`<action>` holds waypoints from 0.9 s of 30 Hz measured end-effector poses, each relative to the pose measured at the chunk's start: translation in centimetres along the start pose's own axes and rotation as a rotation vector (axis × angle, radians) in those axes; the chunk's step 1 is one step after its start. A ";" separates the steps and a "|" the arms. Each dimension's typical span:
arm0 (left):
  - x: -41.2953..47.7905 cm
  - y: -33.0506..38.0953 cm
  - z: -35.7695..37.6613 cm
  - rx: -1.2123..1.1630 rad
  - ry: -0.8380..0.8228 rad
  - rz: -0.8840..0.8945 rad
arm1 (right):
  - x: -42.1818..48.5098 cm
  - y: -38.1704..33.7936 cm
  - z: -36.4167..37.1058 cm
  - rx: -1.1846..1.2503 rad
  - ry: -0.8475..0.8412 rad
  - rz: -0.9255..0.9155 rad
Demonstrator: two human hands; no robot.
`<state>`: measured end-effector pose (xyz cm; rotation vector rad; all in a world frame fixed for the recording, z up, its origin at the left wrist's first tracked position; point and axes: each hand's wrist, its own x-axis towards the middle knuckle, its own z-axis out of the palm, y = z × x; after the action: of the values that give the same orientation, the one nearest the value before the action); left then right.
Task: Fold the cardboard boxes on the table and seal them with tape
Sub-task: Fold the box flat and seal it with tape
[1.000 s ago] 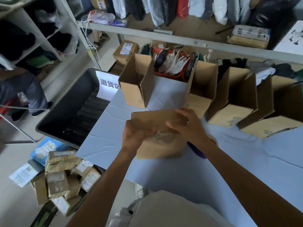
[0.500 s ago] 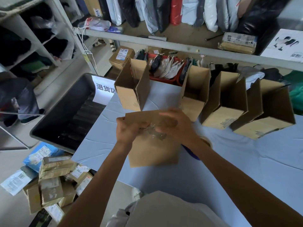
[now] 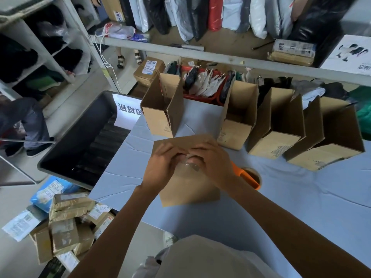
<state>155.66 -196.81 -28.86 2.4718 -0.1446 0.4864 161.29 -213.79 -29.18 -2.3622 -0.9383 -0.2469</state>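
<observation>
- Centrally, left hand (image 3: 160,167) and right hand (image 3: 214,165) pinch clear tape (image 3: 188,164) over a box (image 3: 188,189).
- Pale blue table (image 3: 301,207) carries four open boxes (image 3: 277,141).
- Grey bin (image 3: 80,141) stands left; parcels (image 3: 68,223) litter floor.

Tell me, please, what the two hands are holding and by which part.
Both the left hand and the right hand seem to pinch a strip of clear tape, one at each end, over the cardboard box.

White shelving (image 3: 66,55) with dark clothes (image 3: 14,59) stands far left of the left hand (image 3: 162,167), pale grey floor (image 3: 14,199) beneath it. Long grey shelf board (image 3: 220,58) runs beyond the right hand (image 3: 214,165), bagged garments (image 3: 230,13) lined along its top.
</observation>
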 end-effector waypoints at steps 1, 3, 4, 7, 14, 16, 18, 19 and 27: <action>-0.4 -0.6 -0.1 -0.008 -0.018 0.003 | -0.1 0.3 -0.1 -0.017 -0.009 -0.017; -0.8 -1.2 -0.3 0.018 -0.030 0.005 | -0.6 1.2 -0.1 -0.036 -0.007 -0.057; -0.7 -1.2 -0.3 0.044 -0.025 0.012 | -0.9 1.7 0.0 -0.026 0.009 -0.069; -0.3 -0.7 -0.1 0.103 0.022 0.059 | -1.1 2.1 0.3 0.013 0.058 -0.046; -0.1 -0.4 0.3 0.144 0.077 -0.060 | -0.1 2.0 0.8 0.029 0.037 -0.050; 0.5 -0.2 0.3 0.103 0.065 -0.104 | 0.0 2.4 0.5 0.096 0.068 0.007; 0.8 -0.3 0.6 0.018 0.047 -0.140 | 0.4 2.3 0.4 0.160 0.098 0.084; 0.8 -0.5 0.8 -0.025 0.040 -0.150 | 0.6 2.1 0.6 0.169 0.108 0.122; 1.1 -2.0 0.3 -0.148 -0.119 -0.147 | -0.1 3.0 1.4 0.096 -0.034 -0.065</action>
<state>157.21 -195.34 -29.73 2.3454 -0.0447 0.2571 163.21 -214.76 -31.66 -2.2571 -1.0215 -0.1828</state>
